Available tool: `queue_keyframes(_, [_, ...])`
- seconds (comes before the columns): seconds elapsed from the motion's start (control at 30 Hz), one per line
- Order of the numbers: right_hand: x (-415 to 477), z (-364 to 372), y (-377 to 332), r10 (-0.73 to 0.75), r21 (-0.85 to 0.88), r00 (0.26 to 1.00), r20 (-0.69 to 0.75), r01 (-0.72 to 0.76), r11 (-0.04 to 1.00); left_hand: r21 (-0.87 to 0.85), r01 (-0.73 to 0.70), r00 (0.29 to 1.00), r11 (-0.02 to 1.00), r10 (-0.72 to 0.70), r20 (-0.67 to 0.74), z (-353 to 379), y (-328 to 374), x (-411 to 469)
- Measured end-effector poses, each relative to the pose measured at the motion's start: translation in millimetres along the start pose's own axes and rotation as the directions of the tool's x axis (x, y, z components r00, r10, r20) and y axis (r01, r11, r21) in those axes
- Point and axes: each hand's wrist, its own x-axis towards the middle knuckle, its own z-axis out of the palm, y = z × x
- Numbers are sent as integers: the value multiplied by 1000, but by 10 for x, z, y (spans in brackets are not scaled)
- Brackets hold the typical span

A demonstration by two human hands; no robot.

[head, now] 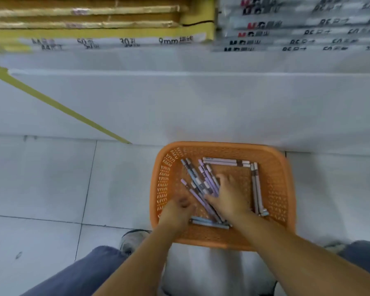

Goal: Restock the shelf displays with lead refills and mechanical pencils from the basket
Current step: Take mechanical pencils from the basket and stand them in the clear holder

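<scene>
1. Many packs already in place: note the shelf display (pixel 297 24) from 11 to 1 o'clock, filled with yellow packs (pixel 83 18) on one side and silver-white packs on the other. Treat the print as too blurred to read in full.
2. Locate the white base panel (pixel 179 99) below the display and the tiled floor (pixel 41 178) from 7 to 9 o'clock.
3. Find the orange basket (pixel 222 145) on the floor at 5 o'clock, just beside the foot of the panel.
4. Check the right hand (pixel 229 197): laid on the contents at the basket's centre, fingers spread and fairly straight, gripping nothing and lifting nothing.
5. Check the left hand (pixel 175 212) at the basket's 8 o'clock: fingers curled and blurred. Cannot tell whether anything is pinched.
6. Place the mechanical pencils (pixel 198 182) all inside the basket:
   - a diagonal cluster left of centre, under the right fingers;
   - a pair (pixel 222 161) along the 12 o'clock wall;
   - a pair (pixel 256 189) along the 3 o'clock wall;
   - a pair (pixel 207 222) at 6 o'clock.
7. Cannot tell any lead refills apart from the pencils.
8. Judge the work as at the gathering step: no item is out of the basket, and carrying items to the display is not yet done.
</scene>
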Motion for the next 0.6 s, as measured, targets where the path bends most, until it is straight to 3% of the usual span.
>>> queue_keyframes(0.13, [62,34,-70,33,25,999,0,-33,999,-267,26,998,963,-42,-56,31,137,136])
queue_keyframes(0.2, [87,3,-35,20,24,1000,12,-20,1000,-309,41,993,950,-73,-91,52,251,197])
queue_keyframes(0.3, [112,-71,8,38,91,998,53,-42,995,-259,50,988,965,-85,-126,125,401,261])
queue_keyframes(0.43, [133,-259,99,161,374,981,111,-191,907,-273,71,970,959,-130,-204,262,552,266])
queue_keyframes(0.6, [80,-487,374,228,382,957,182,-282,880,-222,84,949,971,-146,-279,376,551,254])
